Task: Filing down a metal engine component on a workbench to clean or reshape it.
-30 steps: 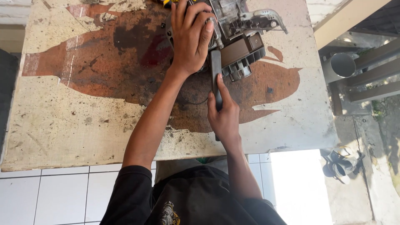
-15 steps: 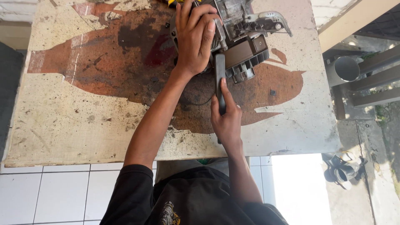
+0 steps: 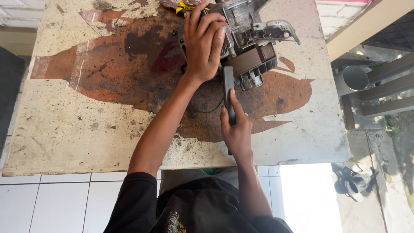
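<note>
A grey metal engine-like assembly (image 3: 252, 39) with a brown finned block sits at the far edge of a worn, stained workbench (image 3: 86, 125). My left hand (image 3: 206, 43) lies spread flat on top of the assembly's left side, pressing it down. My right hand (image 3: 236, 131) grips the handle of a long dark tool (image 3: 228, 88), index finger laid along it. The tool's tip points up into the assembly beside the brown block.
Yellow-handled pliers (image 3: 186, 6) lie at the bench's far edge behind my left hand. A thin black wire (image 3: 207, 110) curls on the bench. A metal pipe (image 3: 355, 77) and beams stand to the right. Shoes (image 3: 353, 181) lie on the floor.
The view has shifted slightly. My right hand and the tool have moved a little toward the assembly. My left hand stays on top of it.
</note>
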